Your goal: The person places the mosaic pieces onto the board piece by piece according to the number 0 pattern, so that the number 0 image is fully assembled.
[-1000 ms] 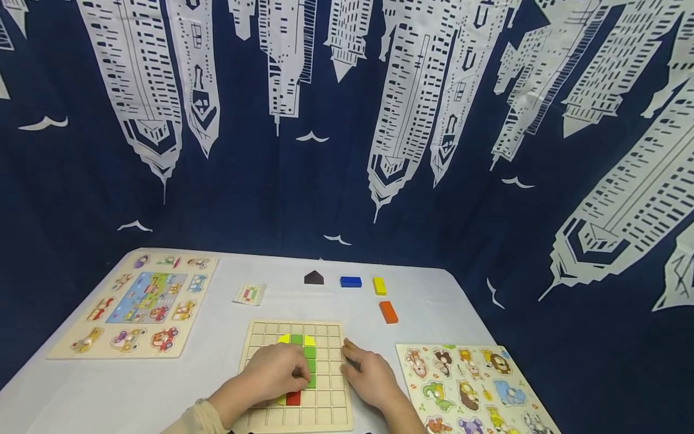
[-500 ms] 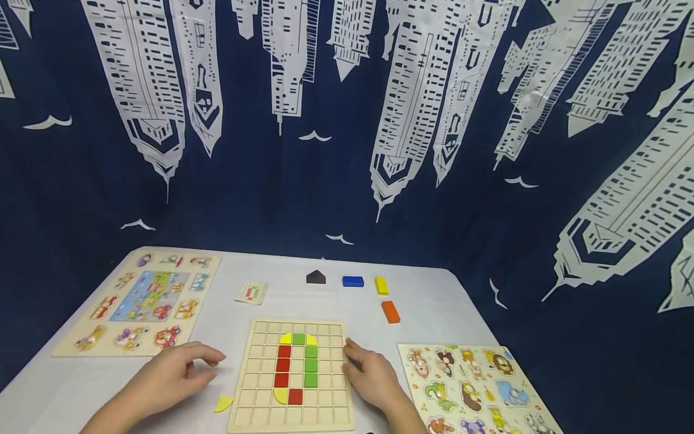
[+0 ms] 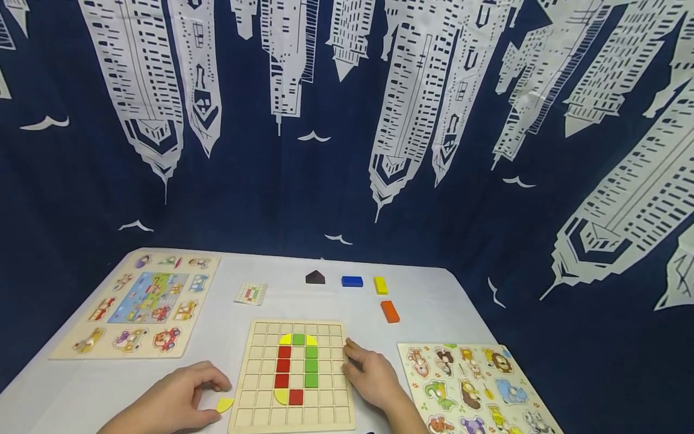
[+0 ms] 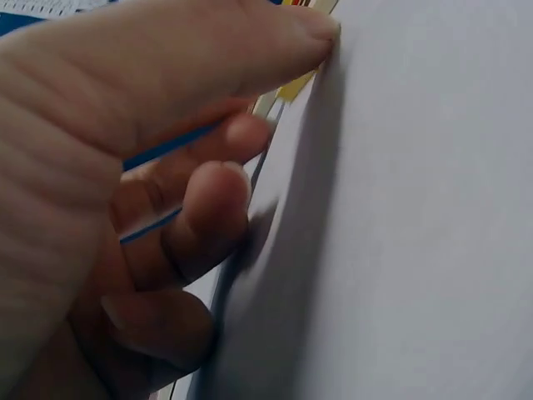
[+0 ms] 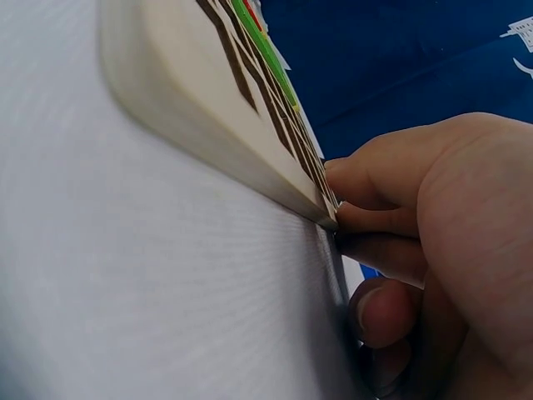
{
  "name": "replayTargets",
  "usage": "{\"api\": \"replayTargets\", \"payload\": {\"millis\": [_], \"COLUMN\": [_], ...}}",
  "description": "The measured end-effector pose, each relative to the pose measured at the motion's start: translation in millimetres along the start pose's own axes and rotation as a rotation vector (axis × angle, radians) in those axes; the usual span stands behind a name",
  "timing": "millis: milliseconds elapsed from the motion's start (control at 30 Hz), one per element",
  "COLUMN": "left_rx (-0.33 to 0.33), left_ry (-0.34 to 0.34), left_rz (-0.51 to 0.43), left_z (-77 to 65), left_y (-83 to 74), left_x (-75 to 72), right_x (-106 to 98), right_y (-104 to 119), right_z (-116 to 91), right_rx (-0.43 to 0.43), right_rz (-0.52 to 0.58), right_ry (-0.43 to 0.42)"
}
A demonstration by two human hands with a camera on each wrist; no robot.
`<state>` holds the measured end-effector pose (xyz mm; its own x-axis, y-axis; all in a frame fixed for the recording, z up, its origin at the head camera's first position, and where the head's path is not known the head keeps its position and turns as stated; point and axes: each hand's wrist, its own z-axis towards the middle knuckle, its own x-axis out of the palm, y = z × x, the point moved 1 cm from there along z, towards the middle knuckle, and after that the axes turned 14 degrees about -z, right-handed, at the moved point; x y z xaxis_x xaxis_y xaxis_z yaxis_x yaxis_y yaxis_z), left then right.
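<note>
A wooden grid board (image 3: 331, 416) lies on the table, with red (image 3: 282, 365), green (image 3: 311, 365) and yellow pieces (image 3: 281, 395) laid in its cells as a ring. Left of the board lies a loose yellow quarter-circle piece (image 3: 225, 404). My left hand (image 3: 179, 395) is right at this piece, thumb and forefinger spread around it on two sides. In the left wrist view the yellow piece (image 4: 296, 88) shows partly behind the thumb. My right hand (image 3: 373, 375) rests against the board's right edge; thumb and forefinger touch it, apart from each other.
Behind the board lie a small pattern card (image 3: 252, 293), a dark brown piece (image 3: 315, 277), a blue block (image 3: 352, 281), a yellow block (image 3: 381, 286) and an orange block (image 3: 390, 311). A vehicle puzzle (image 3: 203, 253) is at left, an animal puzzle (image 3: 406, 355) at right.
My left hand first left the board, uncovering the red pieces, and moved left; then it came down and right to the loose yellow piece. The right hand stays at the board's edge.
</note>
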<state>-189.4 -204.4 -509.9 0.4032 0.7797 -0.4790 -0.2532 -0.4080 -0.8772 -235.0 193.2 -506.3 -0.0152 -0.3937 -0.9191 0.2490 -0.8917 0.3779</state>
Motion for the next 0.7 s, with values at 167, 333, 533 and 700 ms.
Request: {"api": "replayTargets", "payload": {"millis": [167, 333, 533, 700], "left_rx": [0.032, 0.047, 0.06, 0.056], "left_ry": [0.015, 0.013, 0.013, -0.015], "left_rz": [-0.027, -0.051, -0.063, -0.042], "left_z": [1.2, 2.5, 2.5, 1.5], "left_y": [1.5, 1.2, 2.9, 3.9], "left_x": [-2.3, -1.5, 0.0, -3.2], "right_x": [0.1, -0.8, -0.7, -0.8], "right_y": [0.6, 1.6, 2.1, 2.0], "right_z": [-0.3, -1.0, -0.7, -0.4], "right_rx": [0.014, 0.013, 0.012, 0.021], "right_rz": [0.008, 0.009, 0.006, 0.011], "right_ry": [-0.002, 0.001, 0.001, 0.003]}}
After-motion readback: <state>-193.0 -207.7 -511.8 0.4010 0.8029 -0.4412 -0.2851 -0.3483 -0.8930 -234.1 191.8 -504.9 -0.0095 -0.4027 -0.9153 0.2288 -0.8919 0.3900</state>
